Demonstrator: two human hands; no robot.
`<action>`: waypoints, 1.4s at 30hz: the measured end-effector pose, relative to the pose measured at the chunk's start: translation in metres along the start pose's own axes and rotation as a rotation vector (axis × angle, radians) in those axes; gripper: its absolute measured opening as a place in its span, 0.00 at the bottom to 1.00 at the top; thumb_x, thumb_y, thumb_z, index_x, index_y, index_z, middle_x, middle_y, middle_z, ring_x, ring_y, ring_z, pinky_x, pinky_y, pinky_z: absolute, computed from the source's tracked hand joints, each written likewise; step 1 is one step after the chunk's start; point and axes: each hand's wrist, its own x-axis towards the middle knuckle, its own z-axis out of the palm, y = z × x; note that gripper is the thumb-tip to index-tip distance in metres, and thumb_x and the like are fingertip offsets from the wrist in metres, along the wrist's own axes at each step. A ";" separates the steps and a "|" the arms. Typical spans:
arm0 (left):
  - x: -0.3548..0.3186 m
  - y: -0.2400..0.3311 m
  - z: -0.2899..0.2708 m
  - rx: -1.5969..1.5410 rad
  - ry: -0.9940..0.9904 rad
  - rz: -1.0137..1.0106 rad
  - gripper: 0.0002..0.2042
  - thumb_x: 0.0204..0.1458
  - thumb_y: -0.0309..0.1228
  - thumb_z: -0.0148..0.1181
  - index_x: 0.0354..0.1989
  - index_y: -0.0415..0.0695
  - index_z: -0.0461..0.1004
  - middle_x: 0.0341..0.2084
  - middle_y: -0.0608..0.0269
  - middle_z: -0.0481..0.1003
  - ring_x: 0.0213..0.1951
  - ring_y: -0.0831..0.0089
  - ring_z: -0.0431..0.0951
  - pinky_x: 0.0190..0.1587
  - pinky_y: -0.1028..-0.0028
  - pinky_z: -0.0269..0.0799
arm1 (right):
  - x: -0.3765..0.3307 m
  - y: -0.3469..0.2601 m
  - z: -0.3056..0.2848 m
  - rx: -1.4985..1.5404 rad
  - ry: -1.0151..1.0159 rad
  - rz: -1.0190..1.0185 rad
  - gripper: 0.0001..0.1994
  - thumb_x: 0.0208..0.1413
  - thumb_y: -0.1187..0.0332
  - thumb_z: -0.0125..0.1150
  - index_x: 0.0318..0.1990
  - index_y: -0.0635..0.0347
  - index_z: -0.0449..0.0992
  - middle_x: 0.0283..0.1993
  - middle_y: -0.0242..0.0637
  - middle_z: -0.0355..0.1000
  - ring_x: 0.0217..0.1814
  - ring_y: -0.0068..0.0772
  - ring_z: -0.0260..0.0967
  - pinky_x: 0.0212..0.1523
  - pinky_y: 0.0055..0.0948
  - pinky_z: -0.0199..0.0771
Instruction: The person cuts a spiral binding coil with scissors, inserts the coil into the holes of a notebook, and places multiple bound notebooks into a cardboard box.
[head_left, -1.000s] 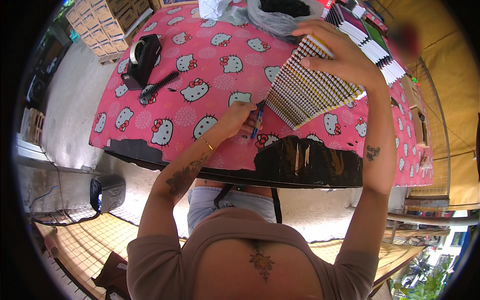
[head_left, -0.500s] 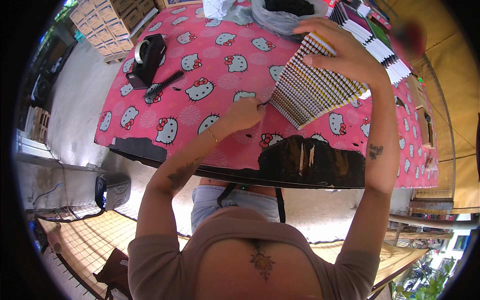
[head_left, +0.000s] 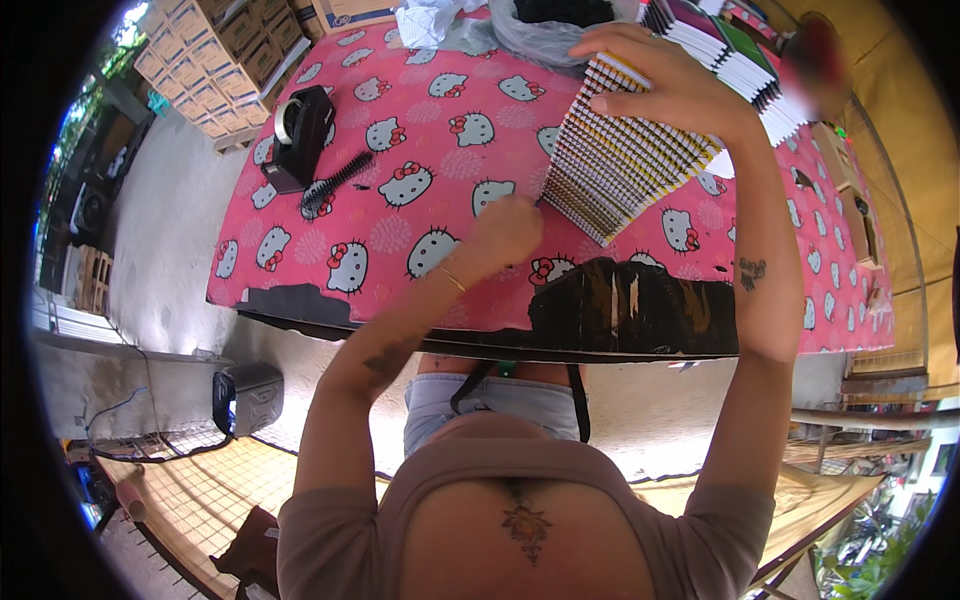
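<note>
On the pink table (head_left: pixel 420 130), the right hand (head_left: pixel 665 85) grips a tilted notebook stack (head_left: pixel 620 165); the left hand (head_left: pixel 505 230), closed, seemingly works its spirals, most apparently remaining.

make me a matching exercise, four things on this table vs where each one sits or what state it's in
Things:
1. tape dispenser
2. hairbrush
3. notebook stack
4. tablecloth

Places or states:
A. pink, with a cat print
B. under the right hand, tilted
C. far left, black
D. lying just right of the dispenser

Pairs: 1-C, 2-D, 3-B, 4-A
</note>
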 end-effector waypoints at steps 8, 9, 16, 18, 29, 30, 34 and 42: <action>-0.014 -0.032 -0.015 -1.250 -0.265 -0.357 0.15 0.62 0.34 0.46 0.43 0.31 0.68 0.34 0.44 0.76 0.37 0.50 0.82 0.38 0.55 0.79 | 0.004 0.005 -0.001 0.023 -0.023 0.036 0.26 0.56 0.54 0.65 0.59 0.54 0.70 0.63 0.38 0.65 0.68 0.41 0.59 0.68 0.37 0.57; -0.014 -0.028 -0.014 -1.241 -0.259 -0.354 0.15 0.62 0.34 0.46 0.43 0.32 0.68 0.34 0.44 0.76 0.37 0.50 0.82 0.38 0.56 0.79 | 0.003 0.007 0.000 0.024 -0.028 0.039 0.26 0.56 0.54 0.65 0.59 0.53 0.70 0.62 0.38 0.65 0.68 0.41 0.59 0.68 0.37 0.57; -0.006 -0.030 -0.007 -1.142 -0.188 -0.335 0.14 0.63 0.34 0.45 0.38 0.33 0.69 0.29 0.50 0.76 0.32 0.55 0.82 0.32 0.56 0.78 | 0.005 0.005 0.003 0.025 0.010 0.024 0.29 0.53 0.45 0.62 0.58 0.48 0.72 0.62 0.38 0.68 0.66 0.42 0.62 0.64 0.39 0.61; -0.001 -0.022 -0.006 -1.036 -0.188 -0.356 0.13 0.61 0.32 0.46 0.36 0.34 0.71 0.28 0.49 0.77 0.31 0.55 0.82 0.31 0.55 0.78 | 0.002 0.009 0.002 0.048 0.000 0.031 0.28 0.53 0.45 0.62 0.58 0.48 0.72 0.62 0.38 0.68 0.66 0.42 0.62 0.64 0.39 0.61; 0.006 0.006 -0.026 0.192 -0.191 0.064 0.16 0.55 0.36 0.48 0.35 0.35 0.77 0.37 0.40 0.78 0.35 0.47 0.80 0.42 0.55 0.77 | -0.009 0.028 -0.027 1.302 0.727 0.217 0.20 0.64 0.53 0.55 0.53 0.59 0.73 0.52 0.35 0.74 0.55 0.29 0.69 0.56 0.33 0.67; 0.007 0.003 -0.049 -0.023 -0.365 -0.085 0.17 0.55 0.38 0.49 0.40 0.36 0.77 0.40 0.38 0.78 0.39 0.46 0.80 0.44 0.54 0.76 | -0.020 0.036 -0.034 1.424 0.890 0.108 0.20 0.67 0.54 0.50 0.54 0.61 0.70 0.53 0.39 0.73 0.57 0.34 0.70 0.59 0.36 0.68; -0.022 -0.060 -0.039 0.503 0.350 0.146 0.21 0.54 0.37 0.55 0.54 0.39 0.73 0.36 0.42 0.76 0.43 0.49 0.78 0.43 0.53 0.74 | -0.102 0.054 -0.025 1.128 1.135 0.292 0.18 0.64 0.52 0.51 0.52 0.54 0.74 0.52 0.32 0.74 0.57 0.31 0.69 0.57 0.36 0.66; -0.018 0.018 0.044 -0.974 0.059 -0.037 0.27 0.55 0.41 0.62 0.60 0.41 0.66 0.49 0.55 0.69 0.48 0.59 0.71 0.53 0.61 0.69 | -0.175 0.015 0.172 1.357 0.691 1.227 0.35 0.64 0.36 0.39 0.67 0.53 0.62 0.67 0.42 0.62 0.68 0.41 0.56 0.65 0.46 0.56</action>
